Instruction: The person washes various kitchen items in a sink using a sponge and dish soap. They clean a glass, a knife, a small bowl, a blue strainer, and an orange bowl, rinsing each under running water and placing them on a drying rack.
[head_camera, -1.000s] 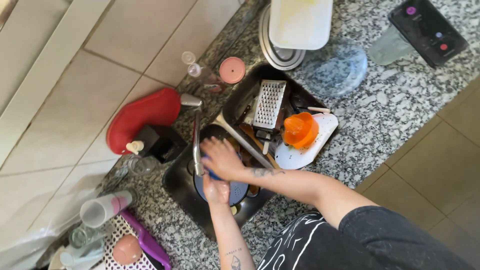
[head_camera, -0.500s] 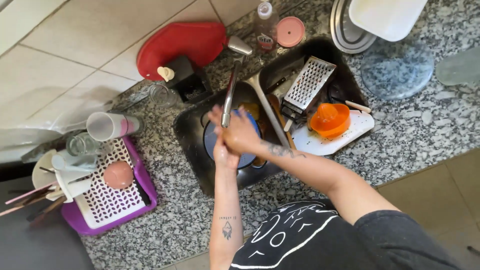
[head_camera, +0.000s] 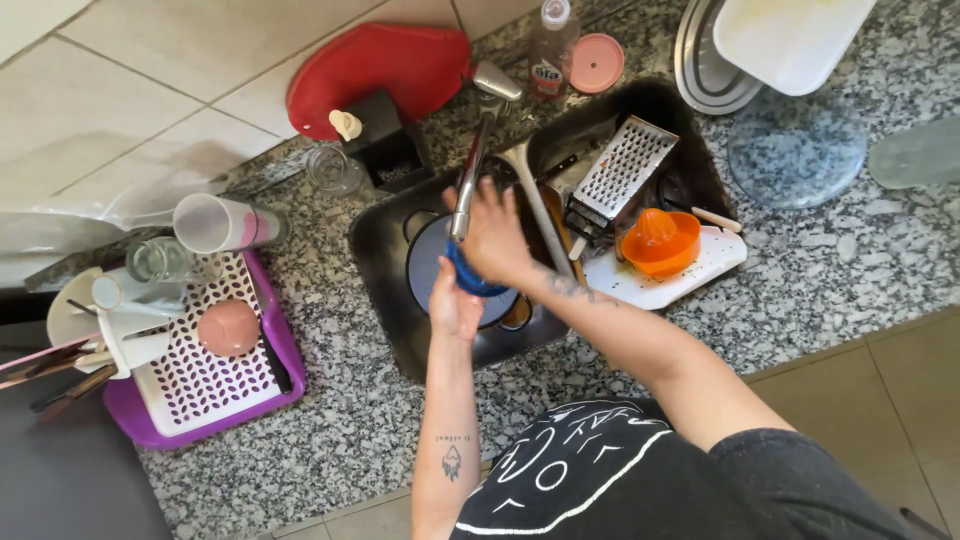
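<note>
Both hands were over the sink (head_camera: 385, 260), under the tap (head_camera: 470, 165): left hand (head_camera: 455, 300) and right hand (head_camera: 497, 238) wrapped around a blue sponge (head_camera: 470, 278) above a round pan (head_camera: 425, 262). Behind the sink, a clear bottle (head_camera: 549, 50) with a red-and-blue label stood on the counter (head_camera: 820, 280), beside a pink lid (head_camera: 597, 63).

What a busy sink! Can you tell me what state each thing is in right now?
Left hand: gripping the blue item.
Right hand: wrapped over the blue item.
Blue item: held between both hands, under the tap.
Tap: water flow cannot be told.
Grater: lying tilted in the sink.
Orange juicer: upright on the white board.
Pink cup: upside down on the rack.
</note>
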